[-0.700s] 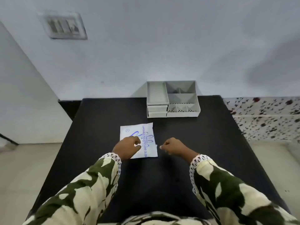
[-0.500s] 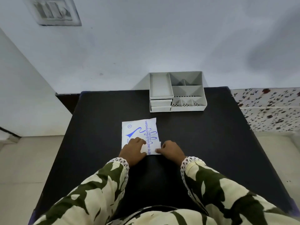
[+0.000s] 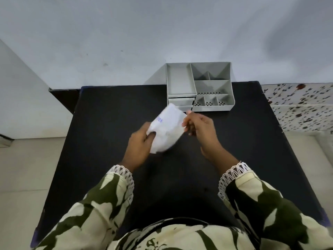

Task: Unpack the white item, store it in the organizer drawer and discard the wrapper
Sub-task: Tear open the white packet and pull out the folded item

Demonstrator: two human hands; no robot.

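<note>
Packet (image 3: 166, 129) pinched between left hand (image 3: 139, 143) and right hand (image 3: 201, 128), above black table (image 3: 108, 112), near grey organizer (image 3: 200, 86) against white wall (image 3: 126, 33).

A black table (image 3: 115, 112) fills the middle, its far edge against a pale, blue-white wall (image 3: 126, 33). Soft grey shadows smudge that wall at upper right. To the left, beige floor tiles (image 3: 27, 168). Off to the right, a white surface with dark speckles (image 3: 299, 105), and more pale floor below it.
</note>
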